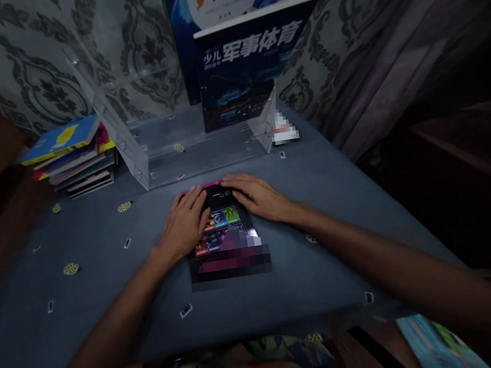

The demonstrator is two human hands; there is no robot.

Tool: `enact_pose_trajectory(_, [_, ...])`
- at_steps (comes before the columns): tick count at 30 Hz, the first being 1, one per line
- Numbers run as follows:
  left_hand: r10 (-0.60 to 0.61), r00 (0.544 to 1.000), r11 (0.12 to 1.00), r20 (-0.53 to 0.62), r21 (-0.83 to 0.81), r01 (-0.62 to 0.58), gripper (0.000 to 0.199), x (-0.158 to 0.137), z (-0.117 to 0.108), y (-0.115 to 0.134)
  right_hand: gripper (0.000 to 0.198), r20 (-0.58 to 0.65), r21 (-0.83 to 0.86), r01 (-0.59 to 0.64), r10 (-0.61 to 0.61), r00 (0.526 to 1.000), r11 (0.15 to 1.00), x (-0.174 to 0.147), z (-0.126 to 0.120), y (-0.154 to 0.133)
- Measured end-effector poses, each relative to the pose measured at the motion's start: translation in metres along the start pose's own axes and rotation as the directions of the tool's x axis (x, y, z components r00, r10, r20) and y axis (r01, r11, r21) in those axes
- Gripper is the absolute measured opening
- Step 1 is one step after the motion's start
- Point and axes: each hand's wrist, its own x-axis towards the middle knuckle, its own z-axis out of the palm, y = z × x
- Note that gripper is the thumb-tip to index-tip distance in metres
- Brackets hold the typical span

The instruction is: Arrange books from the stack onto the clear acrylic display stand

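Both hands pressed flat on a dark book (pixel 223 230) lying on the grey surface (pixel 103 279), just before a clear acrylic rack (pixel 160 141): the left hand (pixel 184 224) and right hand (pixel 256 194) had fingers spread over its far corners, gripping nothing. The glossy cover could slide forward into the rack, where a dark-blue book (pixel 251 66) leaned and might topple.

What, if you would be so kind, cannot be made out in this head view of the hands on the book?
- Book under both hands: lower cover pixelated; upper corners covered by the left hand and right hand.
- Tall blue book in the clear stand: top cut by the frame edge, lower part behind the dark book.
- Small thing beside the stand: pixelated.
- Stacked books: titles too small.
- Right side: too dark.
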Motion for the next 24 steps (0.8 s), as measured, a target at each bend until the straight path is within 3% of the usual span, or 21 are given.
enact_pose_trajectory(4, [0.142,0.988,0.988,0.061,-0.077,-0.137,0.046,0.003,-0.002,-0.005,0.043,0.001,0.020,0.005,-0.005,1.000,1.000,0.000,-0.001,-0.001])
enact_pose_trajectory(14, [0.190,0.981,0.981,0.032,-0.037,-0.188,0.034,0.023,-0.011,0.006,0.045,-0.031,0.065,-0.028,0.030,0.999,0.997,0.002,-0.006,-0.002])
enact_pose_trajectory(19, [0.267,0.962,0.961,0.050,-0.084,-0.262,0.040,0.030,-0.005,0.009,0.041,-0.111,0.067,-0.087,0.094,0.989,0.994,0.003,-0.008,0.000])
enact_pose_trajectory(24, [0.267,0.961,0.962,0.066,-0.072,-0.263,0.042,0.029,-0.002,0.008,0.041,-0.102,0.049,-0.055,0.060,0.993,0.997,0.003,-0.007,0.001])
